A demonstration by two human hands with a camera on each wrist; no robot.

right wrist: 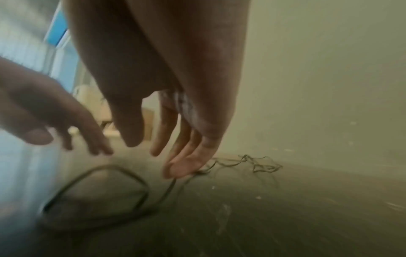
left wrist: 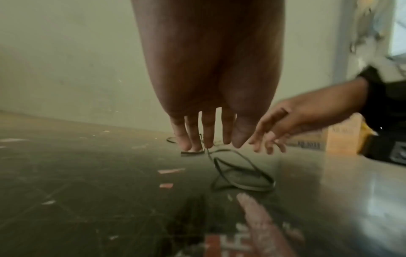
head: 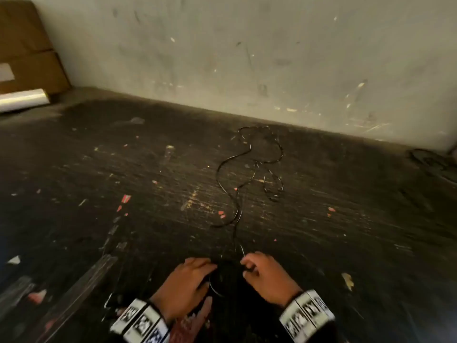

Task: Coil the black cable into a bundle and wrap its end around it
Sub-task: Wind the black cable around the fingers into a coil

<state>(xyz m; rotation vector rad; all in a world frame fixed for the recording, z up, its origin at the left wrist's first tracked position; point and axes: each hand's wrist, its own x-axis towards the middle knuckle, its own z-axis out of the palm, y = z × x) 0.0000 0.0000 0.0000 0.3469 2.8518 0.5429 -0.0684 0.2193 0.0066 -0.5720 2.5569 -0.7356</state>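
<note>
A thin black cable [head: 237, 169] snakes over the dark floor from near the wall down to my hands. Its near part forms a loose loop [left wrist: 241, 175] on the floor between them, also seen in the right wrist view as a loop [right wrist: 98, 191]. My left hand [head: 195, 276] hovers over the loop, fingers straight, tips down on the cable [left wrist: 206, 149]. My right hand [head: 259, 268] touches the strand [right wrist: 173, 182] with its fingertips [right wrist: 178, 170], thumb held apart. Neither hand plainly grips it.
Cardboard boxes [head: 27, 50] and a white roll [head: 22, 100] stand at the far left by the scuffed wall [head: 247, 58]. Red paper scraps [head: 126, 198] litter the floor. Another dark tangle [head: 430, 162] lies at the far right. A foot [head: 200, 315] rests below my left hand.
</note>
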